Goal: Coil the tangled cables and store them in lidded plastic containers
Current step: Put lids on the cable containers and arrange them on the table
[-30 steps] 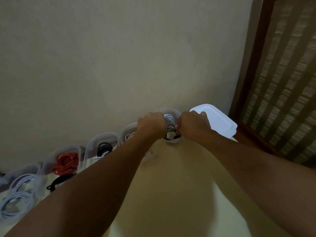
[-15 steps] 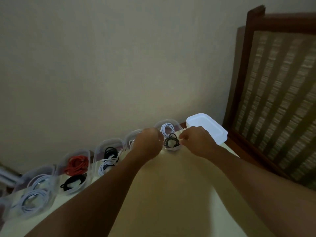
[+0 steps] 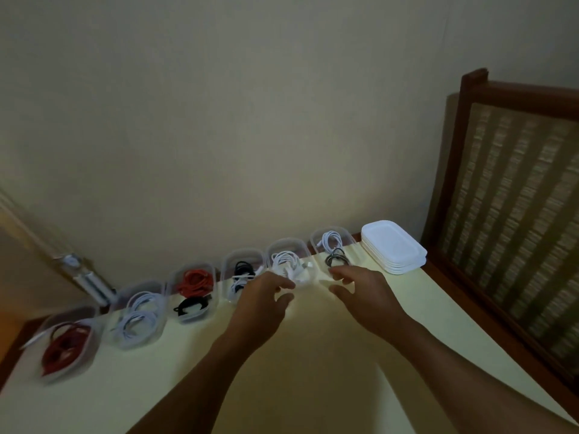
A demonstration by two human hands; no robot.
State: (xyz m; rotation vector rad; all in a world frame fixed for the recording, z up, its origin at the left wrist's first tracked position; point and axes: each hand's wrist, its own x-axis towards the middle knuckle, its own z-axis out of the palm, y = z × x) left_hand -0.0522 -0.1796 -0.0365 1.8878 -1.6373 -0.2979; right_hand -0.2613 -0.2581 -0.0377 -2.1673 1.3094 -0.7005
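Both hands have drawn back from the end tub [image 3: 314, 245] and now hover over the table [image 3: 313, 371], the left hand [image 3: 263, 297] and right hand [image 3: 365, 289] empty, fingers loosely spread. A row of open tubs [image 3: 191, 319] runs from just past the fingertips away to the left. Lids [image 3: 393, 249] sit stacked beyond and right of the right hand. Just past the right fingertips, the end tub holds a dark coil [image 3: 336, 258] with a white coil [image 3: 330, 241] behind it. Another white cable [image 3: 286, 261] lies in the next tub, just beyond the left fingertips.
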